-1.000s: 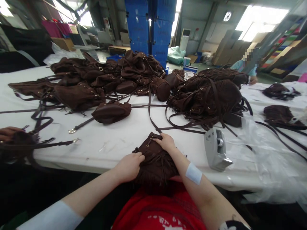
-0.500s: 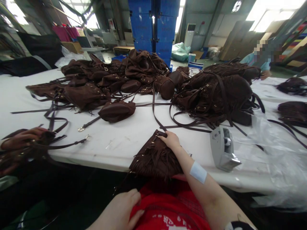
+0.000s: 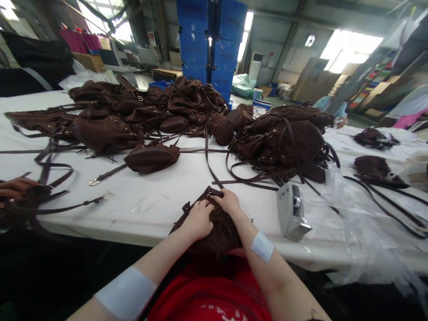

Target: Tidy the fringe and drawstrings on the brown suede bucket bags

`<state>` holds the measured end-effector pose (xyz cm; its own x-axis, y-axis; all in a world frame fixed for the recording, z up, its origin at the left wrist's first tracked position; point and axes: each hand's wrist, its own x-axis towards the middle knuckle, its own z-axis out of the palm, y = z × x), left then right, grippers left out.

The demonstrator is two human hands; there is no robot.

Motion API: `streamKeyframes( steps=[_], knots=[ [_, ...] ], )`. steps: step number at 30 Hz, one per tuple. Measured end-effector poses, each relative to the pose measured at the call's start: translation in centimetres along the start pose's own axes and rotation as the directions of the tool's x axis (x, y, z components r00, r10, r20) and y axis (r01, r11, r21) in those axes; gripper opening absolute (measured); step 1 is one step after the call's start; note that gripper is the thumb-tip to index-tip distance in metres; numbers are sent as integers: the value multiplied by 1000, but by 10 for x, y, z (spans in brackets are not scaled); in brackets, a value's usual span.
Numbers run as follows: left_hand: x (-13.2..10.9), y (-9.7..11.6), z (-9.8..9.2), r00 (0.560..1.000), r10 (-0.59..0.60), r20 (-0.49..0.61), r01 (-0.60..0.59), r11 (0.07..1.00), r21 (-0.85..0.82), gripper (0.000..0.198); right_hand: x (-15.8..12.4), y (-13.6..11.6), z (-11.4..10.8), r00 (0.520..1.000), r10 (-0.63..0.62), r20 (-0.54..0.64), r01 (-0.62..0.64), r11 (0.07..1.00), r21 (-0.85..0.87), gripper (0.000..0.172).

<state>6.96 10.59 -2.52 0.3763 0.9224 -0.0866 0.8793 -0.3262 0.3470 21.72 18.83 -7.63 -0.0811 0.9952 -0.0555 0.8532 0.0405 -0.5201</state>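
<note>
A dark brown fringed bag (image 3: pixel 219 234) leans against the table's front edge, close to my red shirt. My right hand (image 3: pixel 230 202) is closed on the bag's upper edge, by a short strap end with a small metal fitting. My left hand (image 3: pixel 200 218) lies just beside it, fingers curled onto the front of the same bag; its fingertips are partly hidden. A long brown strap (image 3: pixel 211 165) runs from near my right hand back toward the pile.
Piles of brown bags (image 3: pixel 281 138) and a single bag (image 3: pixel 152 158) cover the white table (image 3: pixel 133 232). A grey tape dispenser (image 3: pixel 292 211) stands to the right, beside clear plastic (image 3: pixel 361 240). At the left edge, another person's hand (image 3: pixel 15 189) handles a bag.
My left hand has come up from in front of my shirt onto the bag, near my right hand. My right hand keeps its hold. The view has shifted somewhat to the right.
</note>
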Motion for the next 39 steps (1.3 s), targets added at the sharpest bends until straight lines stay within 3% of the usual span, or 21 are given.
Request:
streamKeyframes(
  steps=[4, 9, 12, 15, 23, 29, 39],
  knots=[
    [-24, -11, -5, 985, 168, 29, -169, 984, 48, 33, 2, -1, 3, 1000, -20, 3, 20, 1000, -9, 44],
    [-21, -6, -14, 977, 163, 136, -176, 980, 91, 31, 1, -2, 2, 1000, -22, 11, 22, 1000, -14, 44],
    [-13, -9, -22, 955, 169, 245, -184, 982, 39, 30, 0, -2, 1, 999, -32, 9, 32, 999, 7, 42],
    [-21, -11, -29, 940, 143, 309, -143, 990, -23, 28, -1, -1, 0, 999, -43, -3, 43, 999, 26, 42],
    [-78, 5, -24, 958, 98, 268, -130, 986, 106, 22, 0, -2, 3, 999, -46, 26, 44, 997, 67, 42],
    [-91, 19, -15, 953, 103, 283, -158, 971, 179, 22, -1, -2, 2, 999, -42, 15, 41, 999, 11, 46],
    [-114, 25, -23, 920, 210, 332, -262, 958, 118, 21, 1, 0, 5, 996, -60, 74, 58, 998, 31, 50]
  ],
)
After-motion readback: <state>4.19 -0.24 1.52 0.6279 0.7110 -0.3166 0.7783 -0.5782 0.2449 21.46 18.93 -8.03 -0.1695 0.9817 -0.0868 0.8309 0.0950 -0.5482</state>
